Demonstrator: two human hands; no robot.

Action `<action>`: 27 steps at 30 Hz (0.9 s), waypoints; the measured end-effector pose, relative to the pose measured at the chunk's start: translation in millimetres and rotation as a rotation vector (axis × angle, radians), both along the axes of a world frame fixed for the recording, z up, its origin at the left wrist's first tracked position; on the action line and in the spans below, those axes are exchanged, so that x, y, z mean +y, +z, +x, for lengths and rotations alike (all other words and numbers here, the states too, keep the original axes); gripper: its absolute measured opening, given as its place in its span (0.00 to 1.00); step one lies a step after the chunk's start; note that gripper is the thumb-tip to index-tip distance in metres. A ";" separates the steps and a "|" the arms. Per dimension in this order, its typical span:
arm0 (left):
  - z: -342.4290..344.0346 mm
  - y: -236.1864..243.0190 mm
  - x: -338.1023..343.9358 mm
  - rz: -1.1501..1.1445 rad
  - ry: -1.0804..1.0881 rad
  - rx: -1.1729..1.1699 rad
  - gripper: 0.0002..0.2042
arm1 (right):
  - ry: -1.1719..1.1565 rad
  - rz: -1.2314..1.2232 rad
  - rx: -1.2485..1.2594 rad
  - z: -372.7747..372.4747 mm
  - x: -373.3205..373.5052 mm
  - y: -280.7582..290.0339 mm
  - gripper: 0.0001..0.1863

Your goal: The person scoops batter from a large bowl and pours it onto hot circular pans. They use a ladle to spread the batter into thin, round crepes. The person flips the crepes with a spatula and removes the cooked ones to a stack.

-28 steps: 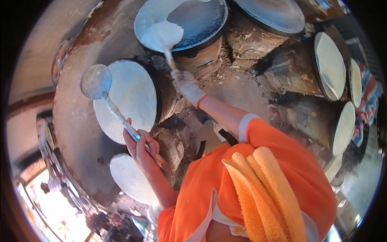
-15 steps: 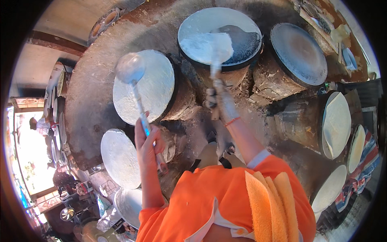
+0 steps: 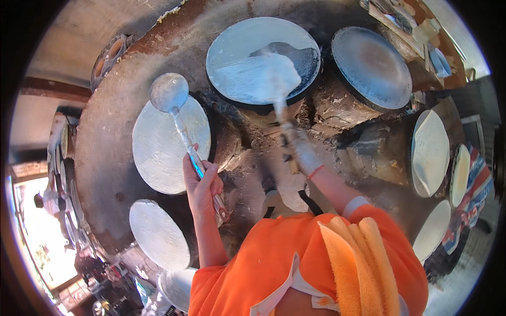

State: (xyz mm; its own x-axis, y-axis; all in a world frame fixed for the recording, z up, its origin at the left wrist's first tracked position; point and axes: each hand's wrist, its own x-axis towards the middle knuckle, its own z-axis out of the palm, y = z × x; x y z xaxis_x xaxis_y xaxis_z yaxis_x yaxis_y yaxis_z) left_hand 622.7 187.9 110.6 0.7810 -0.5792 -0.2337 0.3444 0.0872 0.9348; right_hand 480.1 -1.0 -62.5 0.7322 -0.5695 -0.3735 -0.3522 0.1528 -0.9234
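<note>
My left hand [image 3: 200, 187] is closed on the handle of a long metal ladle, whose round bowl [image 3: 167, 92] is raised over the left griddle's pale, round sheet [image 3: 153, 152]. My right hand [image 3: 298, 150], in a pale glove with a red band at the wrist, is blurred, closed round a long-handled spreader [image 3: 280, 108]. The spreader's far end is smeared over white batter [image 3: 237, 76] on the top-middle round griddle [image 3: 263, 31]. That griddle shows a dark bare patch [image 3: 305, 63] at its right side.
More griddles stand around me: a bare one [image 3: 371, 63] top right, others with pale sheets at right [image 3: 429, 152] and lower left [image 3: 158, 231]. A striped cloth [image 3: 477, 181] lies far right. A cluttered board [image 3: 392, 18] is behind. A small figure, apparently a person [image 3: 50, 203], is by the bright doorway.
My head view has swung, shifting the griddles in frame. My right hand and spreader have moved across the middle griddle, and the batter lies differently. The ladle stays in my left hand.
</note>
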 end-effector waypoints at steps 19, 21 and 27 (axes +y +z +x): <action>-62.2 17.8 -97.7 0.002 -0.140 -0.015 0.26 | 0.263 0.021 0.106 -84.3 -94.4 24.6 0.13; -62.5 18.6 -106.7 0.021 -0.139 -0.020 0.26 | 0.236 -0.318 0.252 -100.2 -135.4 19.1 0.13; -81.8 29.1 -136.5 0.121 -0.094 -0.001 0.25 | 0.154 0.098 -0.072 -84.1 -141.1 -16.9 0.14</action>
State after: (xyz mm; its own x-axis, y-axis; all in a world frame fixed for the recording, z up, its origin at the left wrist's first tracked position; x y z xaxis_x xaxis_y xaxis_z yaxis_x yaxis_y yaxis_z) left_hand 540.9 51.4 139.7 0.7251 -0.6172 -0.3055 0.3446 -0.0588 0.9369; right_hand 396.1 -142.1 -79.5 0.8348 -0.4121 -0.3652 -0.3122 0.1921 -0.9304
